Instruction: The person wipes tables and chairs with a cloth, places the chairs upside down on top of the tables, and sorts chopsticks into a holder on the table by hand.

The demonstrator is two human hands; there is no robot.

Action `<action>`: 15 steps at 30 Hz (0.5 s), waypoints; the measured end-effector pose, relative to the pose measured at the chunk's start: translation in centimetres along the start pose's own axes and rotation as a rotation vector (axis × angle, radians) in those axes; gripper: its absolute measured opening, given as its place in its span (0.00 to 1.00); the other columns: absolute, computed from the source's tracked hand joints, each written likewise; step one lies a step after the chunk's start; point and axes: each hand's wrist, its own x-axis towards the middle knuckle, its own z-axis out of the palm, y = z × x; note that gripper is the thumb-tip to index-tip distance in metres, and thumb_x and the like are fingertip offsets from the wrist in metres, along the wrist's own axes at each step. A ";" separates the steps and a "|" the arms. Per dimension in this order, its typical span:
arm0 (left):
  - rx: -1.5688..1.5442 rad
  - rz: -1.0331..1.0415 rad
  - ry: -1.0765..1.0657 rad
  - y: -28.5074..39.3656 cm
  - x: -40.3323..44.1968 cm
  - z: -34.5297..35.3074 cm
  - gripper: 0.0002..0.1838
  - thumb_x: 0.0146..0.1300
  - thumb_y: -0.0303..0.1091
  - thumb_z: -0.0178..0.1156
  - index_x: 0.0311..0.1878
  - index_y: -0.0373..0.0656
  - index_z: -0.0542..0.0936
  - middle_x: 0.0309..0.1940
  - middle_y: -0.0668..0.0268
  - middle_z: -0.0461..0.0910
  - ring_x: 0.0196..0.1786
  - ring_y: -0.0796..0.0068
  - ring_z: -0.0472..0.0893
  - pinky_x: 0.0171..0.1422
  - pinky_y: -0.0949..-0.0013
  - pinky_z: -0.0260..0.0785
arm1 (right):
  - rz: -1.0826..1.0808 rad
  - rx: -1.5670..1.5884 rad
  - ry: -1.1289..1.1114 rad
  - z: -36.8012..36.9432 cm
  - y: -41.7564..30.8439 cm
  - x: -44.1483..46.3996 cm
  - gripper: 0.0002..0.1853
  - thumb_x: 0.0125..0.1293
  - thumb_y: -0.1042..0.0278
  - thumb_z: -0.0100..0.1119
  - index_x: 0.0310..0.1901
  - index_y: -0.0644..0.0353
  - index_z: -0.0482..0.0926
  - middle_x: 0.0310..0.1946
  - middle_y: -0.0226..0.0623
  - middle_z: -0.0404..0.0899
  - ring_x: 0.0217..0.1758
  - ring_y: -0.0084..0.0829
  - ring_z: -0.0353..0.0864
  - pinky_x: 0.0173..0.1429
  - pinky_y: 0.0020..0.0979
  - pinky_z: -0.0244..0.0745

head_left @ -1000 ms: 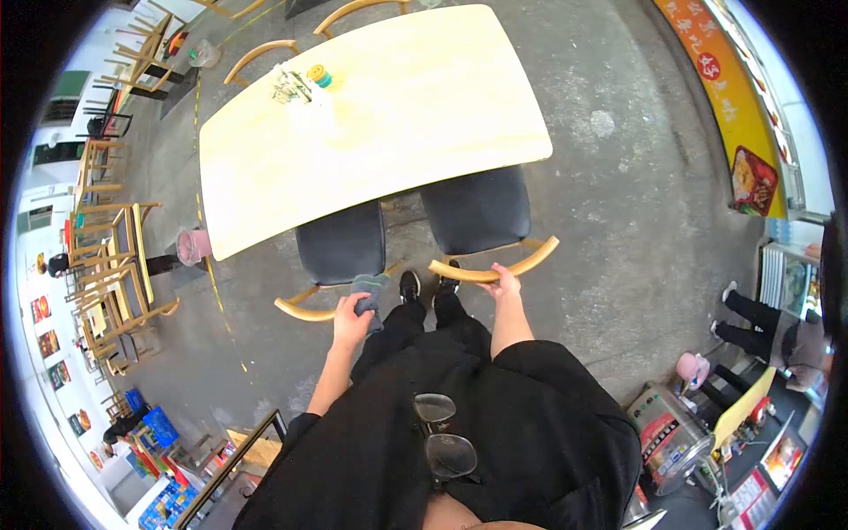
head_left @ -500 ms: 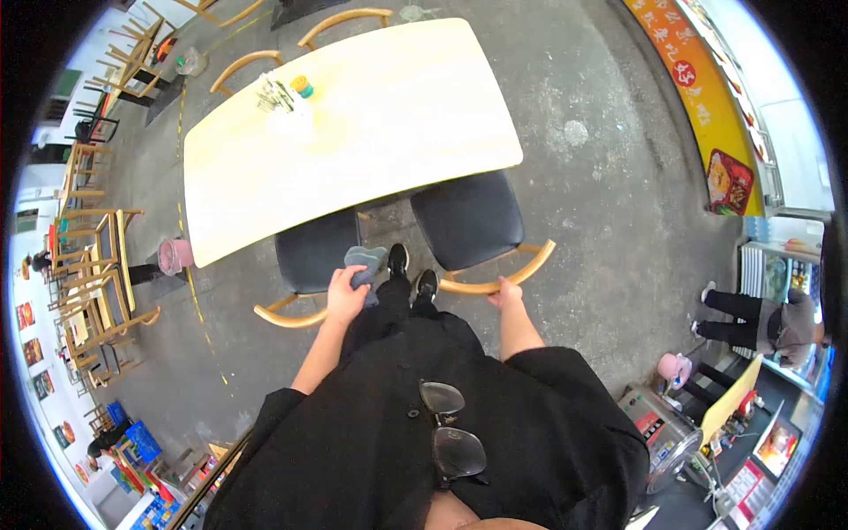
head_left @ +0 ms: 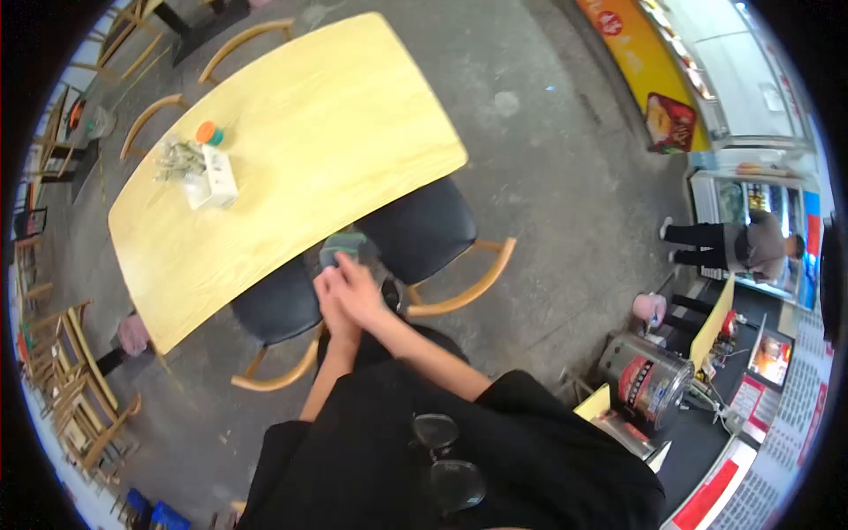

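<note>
A grey-green folded cloth (head_left: 345,245) is held in front of my body, by the near edge of the wooden table (head_left: 327,124). My left hand (head_left: 329,305) is closed on its near end. My right hand (head_left: 358,293) lies across the left one, its fingers on the cloth too; motion blurs them a little. Just beyond the hands are two black-seated chairs, the left chair (head_left: 278,300) and the right chair (head_left: 424,225), both partly under the tabletop.
A white box (head_left: 212,181) with dried stems and an orange-lidded jar (head_left: 209,133) stand on the table's left part. A metal drum (head_left: 647,380) and a counter are at lower right. Another person (head_left: 751,247) stands by a fridge at right.
My right hand has let go of the right chair's wooden back and come over to my left hand and the cloth. The view has turned and shifted, with the table now tilted.
</note>
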 end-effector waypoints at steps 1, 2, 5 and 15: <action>-0.196 -0.133 0.002 -0.3 -1.3 -0.6 0.11 0.77 0.36 0.50 0.54 0.41 0.73 0.50 0.64 0.76 0.55 0.67 0.77 0.60 0.60 0.71 | 0.076 0.019 0.005 -0.3 -0.3 0.0 0.39 0.72 0.39 0.54 0.73 0.63 0.67 0.61 0.62 0.74 0.68 0.54 0.74 0.72 0.46 0.68; -0.419 -0.213 -0.008 -0.9 0.5 0.2 0.13 0.75 0.35 0.54 0.57 0.40 0.73 0.52 0.61 0.77 0.56 0.64 0.78 0.61 0.60 0.71 | 0.054 -0.075 0.058 0.2 1.6 0.7 0.38 0.71 0.42 0.57 0.71 0.67 0.68 0.60 0.63 0.76 0.67 0.54 0.75 0.70 0.45 0.70; 0.829 0.275 -0.339 2.5 0.3 -1.5 0.38 0.57 0.27 0.67 0.72 0.35 0.66 0.55 0.46 0.76 0.58 0.45 0.77 0.64 0.58 0.72 | 0.161 0.140 0.065 -0.2 3.0 0.9 0.32 0.69 0.50 0.64 0.67 0.64 0.74 0.60 0.57 0.79 0.66 0.48 0.78 0.69 0.41 0.71; 0.640 0.183 -0.323 6.9 8.1 -6.2 0.31 0.59 0.27 0.67 0.67 0.39 0.73 0.56 0.48 0.80 0.59 0.49 0.80 0.66 0.56 0.72 | -0.029 -0.014 0.106 -0.9 -3.4 9.4 0.26 0.64 0.60 0.70 0.63 0.59 0.78 0.58 0.47 0.82 0.61 0.42 0.83 0.64 0.37 0.76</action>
